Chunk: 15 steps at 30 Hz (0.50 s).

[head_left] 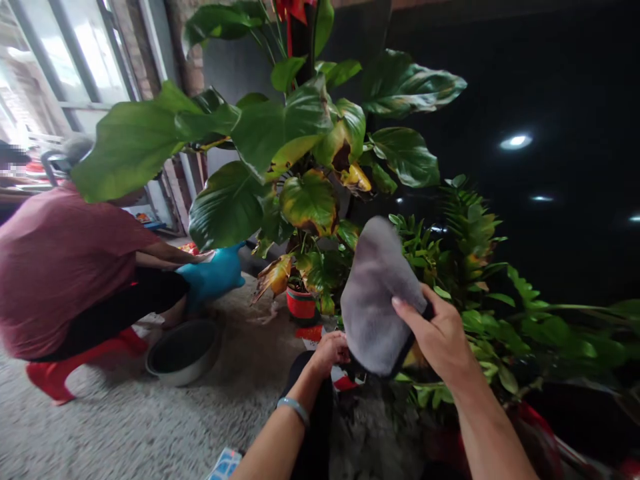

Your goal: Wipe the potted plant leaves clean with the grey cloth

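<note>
My right hand point(440, 337) grips a grey cloth point(375, 300), held up in front of a fern-like plant point(470, 253) with a leaf seemingly behind the cloth. My left hand point(330, 352) is lower down with its fingers curled at the cloth's bottom edge; a pale band sits on its wrist. Behind stands a large-leaved plant point(280, 133) with some yellowing leaves, rising from a red pot point(301, 303).
At the left a person in a maroon shirt point(60, 260) crouches on a red stool point(55, 377), wearing blue gloves point(215, 273) over a grey basin point(184, 350). A dark glossy wall point(550, 100) fills the right. The floor is speckled pebble.
</note>
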Available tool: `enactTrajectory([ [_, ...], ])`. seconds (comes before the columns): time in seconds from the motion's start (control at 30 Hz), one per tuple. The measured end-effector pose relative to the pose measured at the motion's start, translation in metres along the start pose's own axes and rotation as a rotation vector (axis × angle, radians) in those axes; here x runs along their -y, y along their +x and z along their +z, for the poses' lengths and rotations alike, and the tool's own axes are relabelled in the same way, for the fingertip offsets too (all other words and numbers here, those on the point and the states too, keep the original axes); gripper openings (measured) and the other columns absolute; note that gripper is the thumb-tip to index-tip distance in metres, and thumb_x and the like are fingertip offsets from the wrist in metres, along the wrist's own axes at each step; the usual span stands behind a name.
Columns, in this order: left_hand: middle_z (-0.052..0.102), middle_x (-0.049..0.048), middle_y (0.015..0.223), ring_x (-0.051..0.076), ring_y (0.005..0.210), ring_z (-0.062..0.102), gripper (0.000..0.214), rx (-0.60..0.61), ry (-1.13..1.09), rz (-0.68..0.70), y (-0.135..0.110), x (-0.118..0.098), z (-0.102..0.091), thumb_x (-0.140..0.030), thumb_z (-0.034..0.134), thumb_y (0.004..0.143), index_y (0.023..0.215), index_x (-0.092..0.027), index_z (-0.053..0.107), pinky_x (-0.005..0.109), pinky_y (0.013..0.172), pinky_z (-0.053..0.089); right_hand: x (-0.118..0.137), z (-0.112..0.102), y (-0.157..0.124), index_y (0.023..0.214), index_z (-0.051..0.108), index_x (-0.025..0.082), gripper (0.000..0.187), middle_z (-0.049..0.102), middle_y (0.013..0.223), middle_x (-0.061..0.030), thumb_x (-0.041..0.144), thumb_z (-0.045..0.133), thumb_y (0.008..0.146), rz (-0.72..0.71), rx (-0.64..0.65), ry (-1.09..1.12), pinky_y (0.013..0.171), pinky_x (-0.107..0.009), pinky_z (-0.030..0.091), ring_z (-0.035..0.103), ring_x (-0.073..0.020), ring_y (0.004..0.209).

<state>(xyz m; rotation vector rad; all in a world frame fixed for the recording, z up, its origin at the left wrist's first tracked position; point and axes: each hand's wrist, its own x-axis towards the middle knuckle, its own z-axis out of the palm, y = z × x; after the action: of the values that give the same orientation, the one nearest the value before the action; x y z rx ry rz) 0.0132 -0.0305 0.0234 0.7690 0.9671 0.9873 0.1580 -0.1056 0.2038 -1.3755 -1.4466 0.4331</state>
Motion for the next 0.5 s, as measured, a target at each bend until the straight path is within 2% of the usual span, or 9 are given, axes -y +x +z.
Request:
enactTrajectory([
  [0.03,0.049,-0.0038,0.043,0.012,0.047,0.046,0.010,0.015,-0.004,-0.011,0.000,0.000,0.001,-0.022,0.065,0.054,0.052,-0.017,0.057,0.028,0.054,0.040,-0.004,0.004,0.007,0.104,0.067,0.019,0.044,0.073,0.093,-0.0075,0.050,0.058,0.074,0.006,-0.050,-0.018,0.079,-0.035,0.048,0.064,-0.0263,0.086],
  [0.1,0.048,-0.0048,0.043,0.010,0.045,0.043,0.011,0.022,-0.017,-0.025,0.002,0.000,0.003,-0.023,0.065,0.053,0.054,-0.017,0.056,0.026,0.052,0.038,-0.020,0.017,0.013,0.102,0.067,0.019,0.044,0.073,0.093,-0.0103,0.048,0.055,0.072,0.087,-0.043,-0.078,0.082,-0.038,0.047,0.064,-0.0280,0.089],
  [0.17,0.046,-0.0059,0.042,0.009,0.043,0.040,0.013,0.013,-0.032,-0.030,0.005,0.002,0.004,-0.024,0.066,0.054,0.054,-0.017,0.055,0.024,0.050,0.035,-0.039,0.031,0.004,0.090,0.069,0.020,0.035,0.073,0.084,-0.0106,0.043,0.056,0.066,0.197,0.066,-0.136,0.079,-0.040,0.047,0.065,-0.0291,0.083],
  [0.23,0.045,-0.0064,0.041,0.008,0.041,0.038,0.018,0.007,-0.042,-0.036,0.007,0.004,0.002,-0.025,0.069,0.053,0.053,-0.018,0.053,0.023,0.048,0.032,-0.052,0.038,-0.016,0.076,0.069,0.021,0.026,0.073,0.075,-0.0090,0.039,0.058,0.061,0.245,0.208,-0.147,0.074,-0.040,0.048,0.066,-0.0293,0.076],
  [0.33,0.046,-0.0062,0.043,0.008,0.041,0.041,0.024,0.021,-0.056,-0.043,0.008,0.005,-0.002,-0.027,0.073,0.052,0.053,-0.018,0.051,0.023,0.048,0.032,-0.047,0.023,-0.044,0.077,0.070,0.021,0.028,0.074,0.077,-0.0073,0.042,0.059,0.062,0.266,0.351,-0.042,0.073,-0.038,0.049,0.066,-0.0288,0.075],
  [0.4,0.047,-0.0064,0.045,0.009,0.043,0.043,0.024,0.035,-0.068,-0.042,0.006,0.003,-0.003,-0.028,0.073,0.050,0.056,-0.018,0.053,0.024,0.049,0.035,-0.032,0.001,-0.049,0.083,0.071,0.020,0.034,0.074,0.081,-0.0065,0.047,0.062,0.063,0.285,0.267,0.026,0.072,-0.036,0.050,0.066,-0.0280,0.077],
  [0.43,0.048,-0.0065,0.046,0.009,0.044,0.043,0.024,0.040,-0.073,-0.042,0.004,0.002,-0.003,-0.028,0.073,0.048,0.058,-0.018,0.054,0.024,0.050,0.036,-0.024,-0.011,-0.046,0.084,0.071,0.020,0.037,0.074,0.081,-0.0061,0.049,0.064,0.063,0.290,0.144,0.037,0.070,-0.035,0.050,0.065,-0.0273,0.076],
  [0.5,0.050,-0.0063,0.047,0.009,0.046,0.045,0.026,0.046,-0.076,-0.043,0.002,0.000,-0.002,-0.028,0.073,0.045,0.061,-0.018,0.055,0.025,0.050,0.038,-0.013,-0.030,-0.031,0.088,0.071,0.019,0.043,0.072,0.079,-0.0054,0.053,0.068,0.061,0.267,-0.194,0.013,0.067,-0.033,0.049,0.064,-0.0261,0.074],
])
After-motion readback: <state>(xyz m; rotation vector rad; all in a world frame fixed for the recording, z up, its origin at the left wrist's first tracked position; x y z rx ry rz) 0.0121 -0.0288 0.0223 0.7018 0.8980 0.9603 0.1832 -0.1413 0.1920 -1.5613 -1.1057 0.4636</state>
